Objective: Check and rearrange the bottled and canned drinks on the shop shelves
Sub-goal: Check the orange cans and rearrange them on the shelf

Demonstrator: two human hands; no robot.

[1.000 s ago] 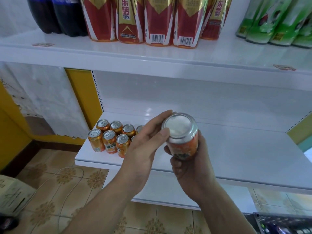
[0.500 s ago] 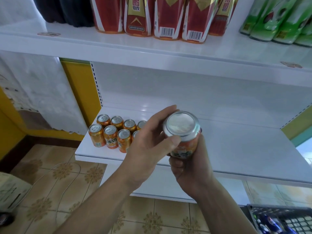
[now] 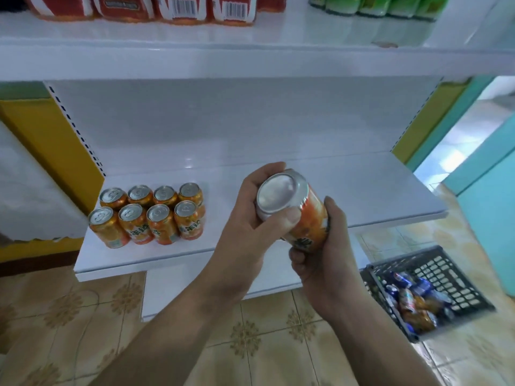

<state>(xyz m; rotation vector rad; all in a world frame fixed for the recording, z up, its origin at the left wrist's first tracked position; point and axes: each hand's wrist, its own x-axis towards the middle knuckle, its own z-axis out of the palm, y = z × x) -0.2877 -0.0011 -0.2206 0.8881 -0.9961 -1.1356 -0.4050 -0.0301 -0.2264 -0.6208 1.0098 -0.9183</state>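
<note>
Orange drink can (image 3: 303,218) is being held tilted in front of the lower shelf (image 3: 362,196), silver end facing the camera; left hand (image 3: 250,227) is gripping that end, right hand (image 3: 326,263) is wrapping round its body.

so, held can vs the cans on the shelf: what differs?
The held can is tilted, gripped by the left hand and right hand; the shelf cans stand upright, two rows of four. The held can shows a tabless end; the shelf cans show pull tabs. Both are orange.
</note>
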